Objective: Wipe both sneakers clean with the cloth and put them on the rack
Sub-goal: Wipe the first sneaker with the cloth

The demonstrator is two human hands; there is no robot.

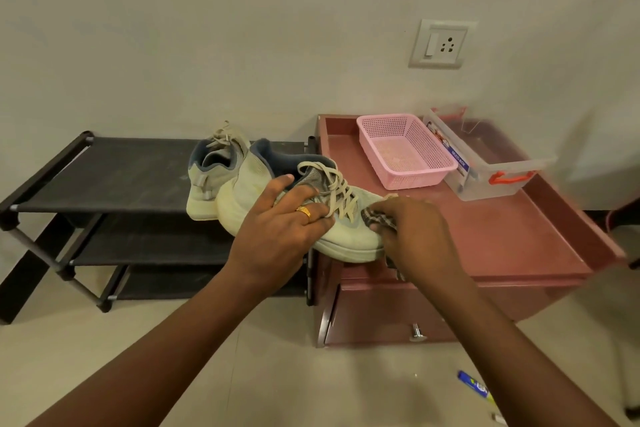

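Right hand [412,229] hides most of cloth [375,218] against sneaker [346,236] toe.

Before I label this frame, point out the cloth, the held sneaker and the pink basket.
cloth [375,217], head view, bunched part under right hand.
held sneaker [349,236], head view, side of the toe.
pink basket [420,146], head view, right mesh wall.

Head-worn view, forward and downward

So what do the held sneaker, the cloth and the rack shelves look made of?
Held sneaker: pale knit or mesh fabric upper, matte, with a foam-like sole. Cloth: soft checked woven fabric, bunched in the right hand. Rack: dark fabric-like shelves on tube rails, probably metal.
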